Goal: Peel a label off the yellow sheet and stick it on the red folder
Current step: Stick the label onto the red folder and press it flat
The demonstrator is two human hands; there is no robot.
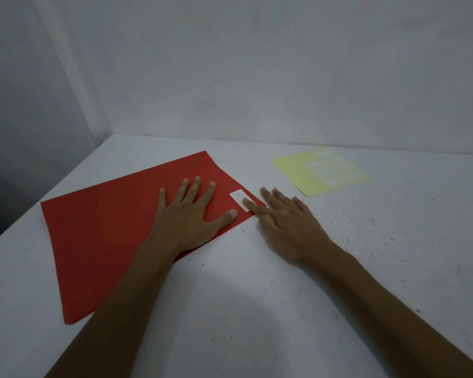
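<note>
The red folder lies flat on the white table, left of centre. My left hand rests palm-down on the folder's right part, fingers spread. A small white label sits on the folder near its right corner. My right hand lies flat beside that corner, its forefinger tip pressing on the label's near end. The yellow sheet lies at the back right, with several pale labels on its right half. It is apart from both hands.
The white table meets a pale wall at the back. Its left edge runs diagonally, with a dark drop beyond it. Small dark specks mark the tabletop on the right.
</note>
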